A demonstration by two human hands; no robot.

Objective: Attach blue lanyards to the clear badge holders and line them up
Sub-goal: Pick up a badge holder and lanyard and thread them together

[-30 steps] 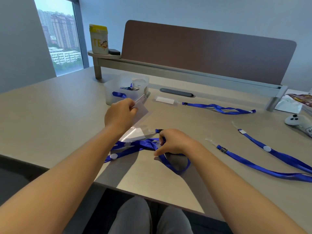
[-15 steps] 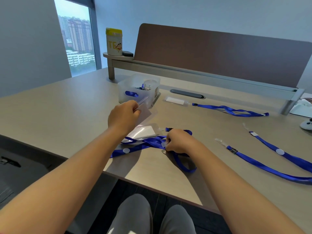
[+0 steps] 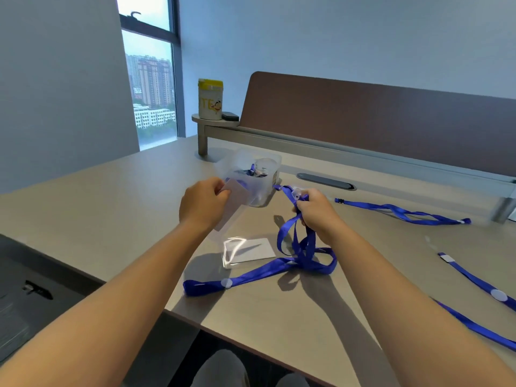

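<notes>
My left hand (image 3: 202,203) pinches a clear badge holder (image 3: 233,198) with a white card in it, raised above the desk. To its right my right hand (image 3: 317,210) grips the clip end of a blue lanyard (image 3: 301,252); the strap hangs down in loops and trails left across the desk. A second clear badge holder (image 3: 248,251) lies flat on the desk between my hands. Another blue lanyard (image 3: 402,212) lies stretched out at the back right, and two more lanyards (image 3: 474,277) lie at the right edge.
A clear plastic bin (image 3: 268,185) with clips and lanyard parts stands just behind my left hand. Behind it run a raised shelf with a yellow-lidded canister (image 3: 210,99) and a brown divider panel (image 3: 377,121). The desk's near edge (image 3: 251,339) crosses below my forearms.
My right hand has lifted the lanyard's clip end up off the desk and toward the bin. The left hand keeps its holder raised. The camera tilted up and left.
</notes>
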